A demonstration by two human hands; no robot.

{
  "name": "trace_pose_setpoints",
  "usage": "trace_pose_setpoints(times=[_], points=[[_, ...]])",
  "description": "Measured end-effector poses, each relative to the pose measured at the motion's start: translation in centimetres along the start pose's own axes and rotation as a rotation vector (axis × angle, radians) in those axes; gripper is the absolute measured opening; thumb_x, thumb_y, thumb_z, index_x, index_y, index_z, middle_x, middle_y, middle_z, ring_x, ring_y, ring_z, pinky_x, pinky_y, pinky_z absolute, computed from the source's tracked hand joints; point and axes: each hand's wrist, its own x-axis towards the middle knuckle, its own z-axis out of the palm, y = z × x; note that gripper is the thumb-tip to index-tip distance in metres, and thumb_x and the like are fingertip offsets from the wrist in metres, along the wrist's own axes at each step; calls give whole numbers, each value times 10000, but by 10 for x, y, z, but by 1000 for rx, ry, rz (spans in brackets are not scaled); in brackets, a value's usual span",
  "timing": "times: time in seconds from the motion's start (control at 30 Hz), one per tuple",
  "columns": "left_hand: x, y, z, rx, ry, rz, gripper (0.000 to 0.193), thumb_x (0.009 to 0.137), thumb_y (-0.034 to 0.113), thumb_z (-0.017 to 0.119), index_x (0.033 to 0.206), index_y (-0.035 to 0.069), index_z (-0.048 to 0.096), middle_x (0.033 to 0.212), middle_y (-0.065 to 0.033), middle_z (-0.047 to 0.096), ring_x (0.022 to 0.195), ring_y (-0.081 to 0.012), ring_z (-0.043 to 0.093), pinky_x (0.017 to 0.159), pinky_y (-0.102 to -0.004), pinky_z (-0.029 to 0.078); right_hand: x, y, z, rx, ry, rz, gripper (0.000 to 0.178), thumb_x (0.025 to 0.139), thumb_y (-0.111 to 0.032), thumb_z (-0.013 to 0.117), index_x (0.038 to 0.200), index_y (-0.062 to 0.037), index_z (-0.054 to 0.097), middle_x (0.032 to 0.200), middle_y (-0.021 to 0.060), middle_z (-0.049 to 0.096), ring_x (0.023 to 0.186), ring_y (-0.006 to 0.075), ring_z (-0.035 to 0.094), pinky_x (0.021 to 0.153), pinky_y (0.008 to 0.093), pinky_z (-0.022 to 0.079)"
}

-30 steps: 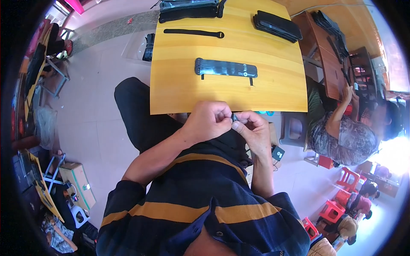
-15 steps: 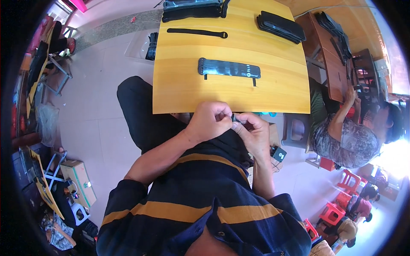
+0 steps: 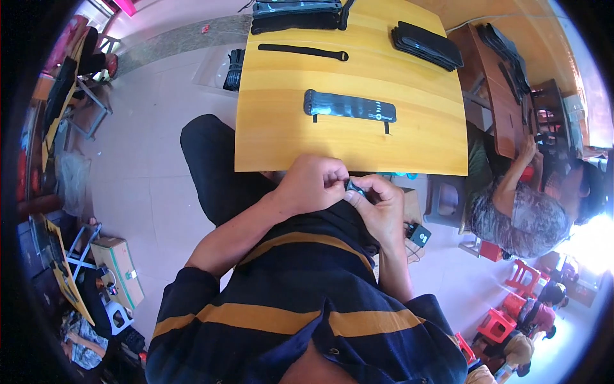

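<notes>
My hands meet just off the near edge of the wooden table, above my lap. My right hand pinches a small dark piece between thumb and index finger; its exact kind is mostly hidden. Curled and closed beside it, my left hand has its fingertips at the piece's left end, and what they grip is covered. On the table ahead lies a flat black strap pack with a row of rounded ends at its left and two short dark tabs along its near side.
Farther back are a single black strap with a looped end, a bundle of black straps and a stack of black straps. A co-worker sits at a brown table on the right. A cardboard box stands left.
The table and its straps appear slightly farther right and lower in the view. My fingers have shifted a little, and more of the small dark piece shows at my right thumb.
</notes>
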Motion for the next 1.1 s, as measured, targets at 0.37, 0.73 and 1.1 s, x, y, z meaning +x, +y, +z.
trace_pose_setpoints(times=[0.37,0.73,1.1], points=[[-4,17,-15,-197,-58,-61,48,827,27,695,861,-1,716,711,-35,694,649,-61,619,589,-251,482,6,16,-4,496,-102,108,214,883,59,747,1086,8,705,1003,59,755,903,88,694,826,245,556],[-3,11,-11,-172,-49,-51,65,803,44,710,830,-14,703,659,-49,672,602,-72,605,566,-259,473,5,16,-5,427,-119,123,207,880,50,757,1076,1,708,983,46,749,877,80,685,814,245,555],[-2,-3,0,-192,15,-39,66,795,31,703,763,7,650,596,-15,599,551,-55,526,509,-277,411,5,13,-1,417,-94,111,178,889,39,754,1062,13,718,965,49,757,864,66,678,794,228,540]])
